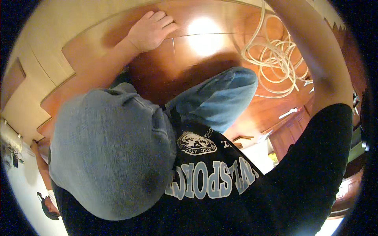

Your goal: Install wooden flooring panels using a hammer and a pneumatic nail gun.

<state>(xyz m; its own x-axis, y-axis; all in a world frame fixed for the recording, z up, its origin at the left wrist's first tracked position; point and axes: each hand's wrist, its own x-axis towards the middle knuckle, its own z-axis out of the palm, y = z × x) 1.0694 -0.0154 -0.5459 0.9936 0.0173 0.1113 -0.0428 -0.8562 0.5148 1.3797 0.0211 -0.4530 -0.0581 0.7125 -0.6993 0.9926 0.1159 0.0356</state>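
My left hand (151, 32) lies palm down on reddish-brown floor planks (181, 63) near the top, its fingers a little spread and apparently resting on the wood. Nothing shows in it, though its underside is hidden. My right arm (319, 51) reaches up past the upper right edge, so the right hand and anything it holds are out of sight. Between the arms are my bent knees in blue jeans (232, 94), the left one large and close. A bright glare sits on the planks to the right of the left hand.
Pale looped tubing or cord (275, 59) lies tangled by my right arm. The planks end in stepped edges against a beige surface (47, 59) at left. A white thin object (288, 113) lies at right, near brown panelled furniture (291, 129). Another person (49, 206) is at far left.
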